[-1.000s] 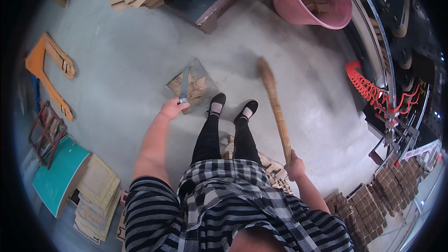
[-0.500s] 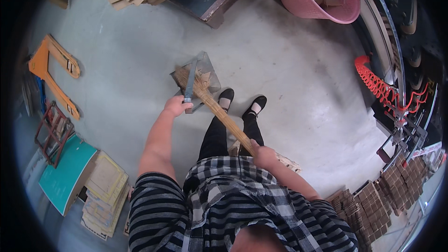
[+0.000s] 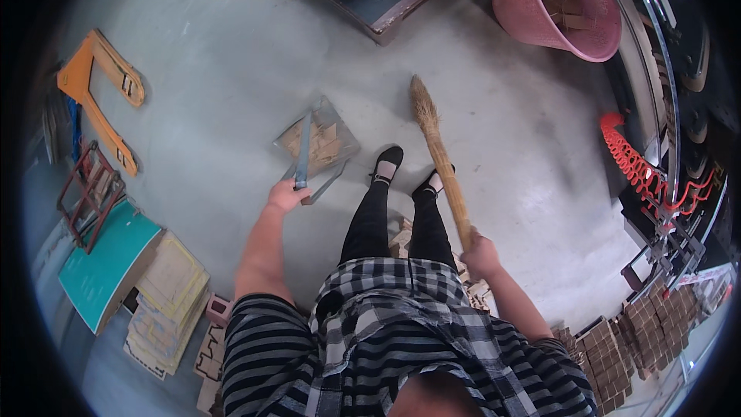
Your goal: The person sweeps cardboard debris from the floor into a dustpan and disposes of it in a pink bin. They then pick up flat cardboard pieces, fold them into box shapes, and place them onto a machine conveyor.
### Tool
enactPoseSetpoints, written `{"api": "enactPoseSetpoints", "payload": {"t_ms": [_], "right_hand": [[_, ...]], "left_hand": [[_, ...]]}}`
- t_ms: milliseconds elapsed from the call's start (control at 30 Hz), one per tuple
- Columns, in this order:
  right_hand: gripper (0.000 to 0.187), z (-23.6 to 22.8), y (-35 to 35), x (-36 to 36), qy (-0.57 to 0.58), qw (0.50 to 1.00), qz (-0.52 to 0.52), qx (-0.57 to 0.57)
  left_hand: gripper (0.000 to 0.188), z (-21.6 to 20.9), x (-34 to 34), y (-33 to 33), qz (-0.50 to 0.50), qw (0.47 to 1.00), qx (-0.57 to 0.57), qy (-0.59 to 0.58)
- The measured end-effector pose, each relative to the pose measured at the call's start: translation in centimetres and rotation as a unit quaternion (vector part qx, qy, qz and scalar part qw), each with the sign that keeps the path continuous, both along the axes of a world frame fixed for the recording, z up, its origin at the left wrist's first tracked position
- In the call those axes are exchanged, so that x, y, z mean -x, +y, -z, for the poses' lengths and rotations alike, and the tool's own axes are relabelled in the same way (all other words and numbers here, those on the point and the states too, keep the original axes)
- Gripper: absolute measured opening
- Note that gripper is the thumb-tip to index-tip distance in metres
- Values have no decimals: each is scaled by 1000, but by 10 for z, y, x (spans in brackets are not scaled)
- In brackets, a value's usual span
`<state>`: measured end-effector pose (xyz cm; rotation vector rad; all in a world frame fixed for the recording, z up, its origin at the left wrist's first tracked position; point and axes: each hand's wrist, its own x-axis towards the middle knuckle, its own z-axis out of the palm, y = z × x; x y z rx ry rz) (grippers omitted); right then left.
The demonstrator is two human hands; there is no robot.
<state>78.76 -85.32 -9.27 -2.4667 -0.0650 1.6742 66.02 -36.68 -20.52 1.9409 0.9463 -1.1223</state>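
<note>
My left hand is closed round the handle of a grey metal dustpan, whose pan is ahead of my feet at floor level. Scraps of brown cardboard lie in the pan. In my right hand is the end of the stick of a straw broom. The broom slants forward and a little left, its bristles pointing away from me, well to the right of the dustpan. Whether the bristles touch the floor I cannot tell.
A pink basket with cardboard pieces stands far right, beside a dark platform stacked with cardboard. An orange pallet jack is at the left. A red coiled hose hangs at the right, above stacked brown pieces.
My right hand has swung the broom out of the dustpan to the right, uncovering the cardboard scraps. My left hand keeps its hold on the dustpan.
</note>
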Motion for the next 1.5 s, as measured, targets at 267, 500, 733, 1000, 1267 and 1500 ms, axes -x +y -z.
{"api": "enactPoseSetpoints", "payload": {"t_ms": [267,500,733,1000,1267,1500], "right_hand": [[69,6,95,1,105,981,-154,-58],[74,-77,-36,-16,84,984,-159,5],[77,-130,-179,25,15,994,51,93],[39,-160,-250,59,34,920,380,88],[39,5,-326,162,-56,911,407,37],[39,-19,-335,74,-31,911,407,59]], "left_hand": [[32,-12,-38,-7,-112,992,-25,-56],[28,-16,-14,-39,-86,994,2,-67],[19,-115,-90,-107,-114,975,111,-157],[18,-280,-240,-194,-72,932,213,-285],[14,-375,-410,-294,30,889,215,-403],[25,-396,-566,-358,-9,866,220,-450]]}}
